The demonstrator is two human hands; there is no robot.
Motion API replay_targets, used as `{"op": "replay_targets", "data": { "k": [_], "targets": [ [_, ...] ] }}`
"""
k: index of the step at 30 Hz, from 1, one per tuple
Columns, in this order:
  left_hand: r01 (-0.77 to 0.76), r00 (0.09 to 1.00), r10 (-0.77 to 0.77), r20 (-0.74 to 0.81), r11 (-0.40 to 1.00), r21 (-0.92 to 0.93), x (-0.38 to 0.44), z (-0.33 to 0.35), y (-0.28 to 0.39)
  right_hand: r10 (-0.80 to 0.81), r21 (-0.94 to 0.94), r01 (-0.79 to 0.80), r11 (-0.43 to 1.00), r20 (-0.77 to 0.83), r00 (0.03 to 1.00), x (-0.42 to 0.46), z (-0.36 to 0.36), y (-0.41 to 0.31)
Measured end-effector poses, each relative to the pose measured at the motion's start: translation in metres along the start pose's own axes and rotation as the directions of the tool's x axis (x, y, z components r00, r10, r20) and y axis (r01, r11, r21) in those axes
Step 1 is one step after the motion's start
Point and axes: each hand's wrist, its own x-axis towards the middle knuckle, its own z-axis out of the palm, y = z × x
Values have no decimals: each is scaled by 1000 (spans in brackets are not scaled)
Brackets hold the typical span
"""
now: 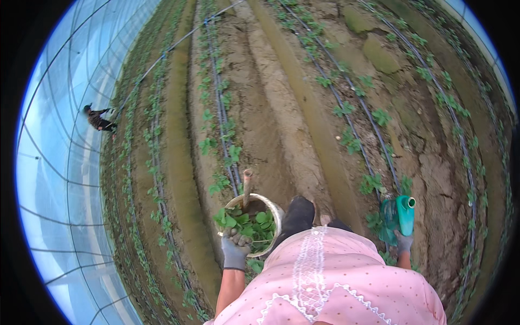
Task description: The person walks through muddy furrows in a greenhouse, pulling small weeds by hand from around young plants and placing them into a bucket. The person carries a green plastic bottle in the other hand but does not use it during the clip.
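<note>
My left hand [236, 248], in a grey work glove, is closed at the near left rim of a white plastic bucket [278, 221], around its wire handle as far as I can see. Green leafy seedlings [260, 227] fill the bucket, and a stick-like handle [247, 185] stands up out of it at the far side. On the right, my right hand [404, 243], also gloved in grey, grips a green plastic jug [406, 219] with a round open mouth. The fingers on the jug are partly hidden. Both things are held low, one on either side of my body.
Long soil beds with rows of young plants [369, 183] and black drip hoses [345, 111] run away from me. Muddy, water-filled furrows [180, 134] lie between them. A pipe [187, 35] crosses several rows ahead. Another person [99, 118] stands far left near the plastic greenhouse wall [61, 162].
</note>
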Motion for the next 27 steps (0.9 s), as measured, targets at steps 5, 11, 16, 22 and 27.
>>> {"op": "replay_targets", "data": {
  "k": [5,11,16,22,27],
  "targets": [
    [-7,999,3,54,998,65,38,39,13,8,158,-22,987,88,996,6,23,-28],
    [52,998,-48,-30,983,178,97,117,30,4,-94,-10,996,-55,998,60,68,-56],
    [76,997,-70,-35,980,184,139,180,77,-84,-181,67,981,-85,993,35,109,-137],
    [72,996,-81,28,969,235,191,265,107,-69,56,67,996,39,997,43,175,-243],
    [119,992,-124,-6,930,349,211,324,129,-154,62,146,987,150,977,63,249,-319]
  ]
}}
